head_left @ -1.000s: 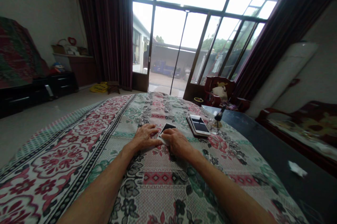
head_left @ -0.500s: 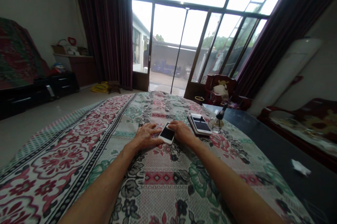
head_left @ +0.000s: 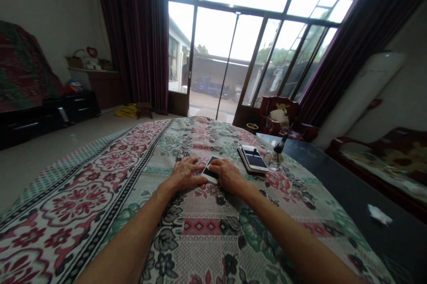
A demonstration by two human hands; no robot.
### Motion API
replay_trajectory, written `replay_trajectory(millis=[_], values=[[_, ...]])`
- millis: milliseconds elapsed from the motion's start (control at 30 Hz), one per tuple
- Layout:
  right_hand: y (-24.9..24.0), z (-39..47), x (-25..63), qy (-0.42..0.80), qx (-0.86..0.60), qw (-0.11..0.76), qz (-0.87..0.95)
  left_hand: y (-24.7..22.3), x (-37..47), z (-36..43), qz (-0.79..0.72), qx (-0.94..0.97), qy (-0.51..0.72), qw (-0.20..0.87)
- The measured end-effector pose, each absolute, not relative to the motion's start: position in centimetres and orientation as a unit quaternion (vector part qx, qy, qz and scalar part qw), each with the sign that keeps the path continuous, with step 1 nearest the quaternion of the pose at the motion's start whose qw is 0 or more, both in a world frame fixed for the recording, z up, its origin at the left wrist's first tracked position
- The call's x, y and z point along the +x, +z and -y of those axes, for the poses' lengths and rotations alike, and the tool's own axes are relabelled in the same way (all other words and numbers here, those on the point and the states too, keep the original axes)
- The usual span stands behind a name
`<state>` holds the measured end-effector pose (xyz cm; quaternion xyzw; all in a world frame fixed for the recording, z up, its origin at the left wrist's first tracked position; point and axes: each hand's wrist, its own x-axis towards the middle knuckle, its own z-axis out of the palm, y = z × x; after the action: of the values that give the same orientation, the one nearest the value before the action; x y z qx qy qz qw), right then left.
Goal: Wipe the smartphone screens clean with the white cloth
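Observation:
A white smartphone with a black screen lies on the patterned cloth, slightly tilted to the right at its top. My left hand steadies it by its left edge, thumb at the lower corner and fingers bent along the side. Across the screen rests my right hand, its fingers bent together and pressed down on the glass. Whatever may be under those fingertips is hidden. To the right sits a stack of phones, a white one on top. Beside the stack stands a small clear glass jar with a black object upright in it.
The floral cloth covers the surface before me. A dark glossy tabletop shows on the right, with a crumpled white tissue on it. Wooden chairs, dark curtains and a glass door stand beyond.
My right hand has slid from the phone's top right corner down and left onto the screen, covering more of it. The left hand and the phone stay almost in place.

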<state>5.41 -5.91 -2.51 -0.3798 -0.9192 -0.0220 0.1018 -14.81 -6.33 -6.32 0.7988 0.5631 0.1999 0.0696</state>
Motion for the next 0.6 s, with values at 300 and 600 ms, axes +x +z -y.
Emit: replay_trajectory(millis=[300,600], values=[[-2.8,4.6,6.6,-0.033,-0.410,0.103,0.906,-6.4,-14.9,6.3,-0.569,0.796,0.191,0.076],[-2.8,1.1,4.2,-0.063,-0.498,0.056,0.863,-6.1,-14.5,6.5,-0.560,0.802,0.202,0.050]])
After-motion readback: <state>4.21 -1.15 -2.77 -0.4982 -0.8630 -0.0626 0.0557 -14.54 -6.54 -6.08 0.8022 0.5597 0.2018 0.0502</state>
